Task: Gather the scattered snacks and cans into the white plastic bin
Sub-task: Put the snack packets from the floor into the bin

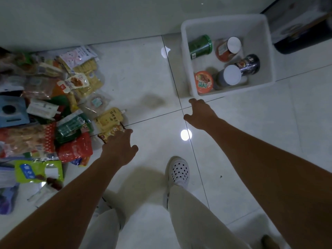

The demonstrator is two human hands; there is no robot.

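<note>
**Snacks heaped at left, bin with five containers at upper right**

Snacks [53, 112] lie in a broad heap over the left side of the frame, on the pale tiled floor [143, 72], with packets overlapping from the upper left edge down to the lower left. The white plastic bin [186, 69] stands at the upper right, well apart from the heap, its near rim close to a dark grout line. Beside the bin, in the upper right corner, sits a dark object too blurred to tell.

Both bare forearms reach in from the bottom corners. The left hand [118, 150] is at the right edge of the heap, fingers spread and pointing down onto a yellow-and-brown packet [109, 133]; whether it has closed on the packet cannot be told. The right hand [199, 114] hovers just below the bin's near rim, fingers loosely curled apart, holding nothing.

Light trousers and a white perforated shoe [178, 171] show at lower centre.

In the heap, a red packet [75, 148] lies just left of the left hand, a lime-green pouch [36, 171] lower left, and a yellow spouted pouch [109, 117] just above the fingers.

Inside the bin are a green can [200, 45], a red-labelled can with a white lid [227, 49], a dark can [249, 64], a grey can with a white lid [228, 76], and an orange cup [203, 84], all tipped at various angles.
</note>
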